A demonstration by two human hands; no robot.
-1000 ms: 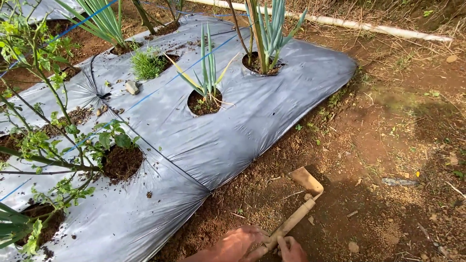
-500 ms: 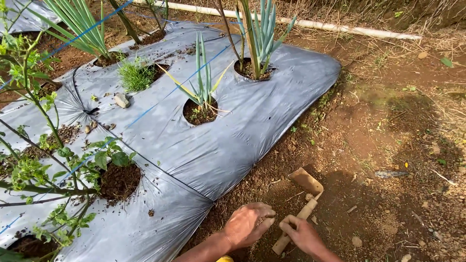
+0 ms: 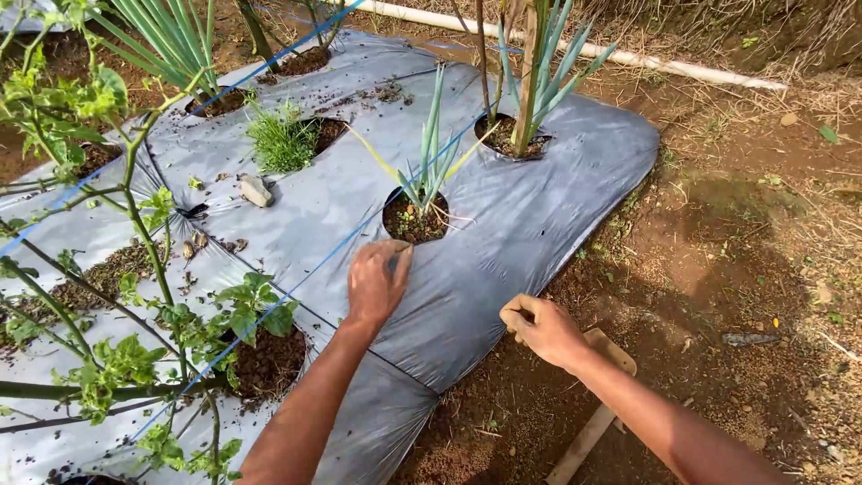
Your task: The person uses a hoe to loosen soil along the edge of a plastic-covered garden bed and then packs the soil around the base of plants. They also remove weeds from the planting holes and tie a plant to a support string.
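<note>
A person's two bare arms reach over a raised garden bed covered in silver-grey plastic mulch sheeting [image 3: 503,233], whose rounded end drops to bare brown soil [image 3: 718,260] on the side away from the leafy plants. That soil strip lies open beyond the sheet's edge, running up to a long white pipe [image 3: 628,61] at the far border.

The left hand [image 3: 375,283] hovers over the sheet just short of a round planting hole [image 3: 415,218] that holds a young green-onion plant with upright blue-green leaves [image 3: 429,153]. Its fingers are bunched together with the tips curled down; whether they pinch anything cannot be told. A thin blue string [image 3: 305,274] stretched across the sheet passes just beneath this hand.

The right hand [image 3: 541,328] hangs over the sheet's near edge, curled into a loose fist, fingertips tucked in; no object shows inside it.

Directly below the right hand, on the soil beside the sheet, lies a short wooden-handled hoe with a flat tan blade [image 3: 593,422]. Neither hand touches it. Its long axis runs diagonally, handle end toward the person and blade end pointing away, toward the sheet's edge; the blade is largely hidden by the right wrist.

Farther along the sheet from the hole, a grey stone [image 3: 256,190] rests on the plastic beside a tuft of fine green grass [image 3: 281,142].
</note>
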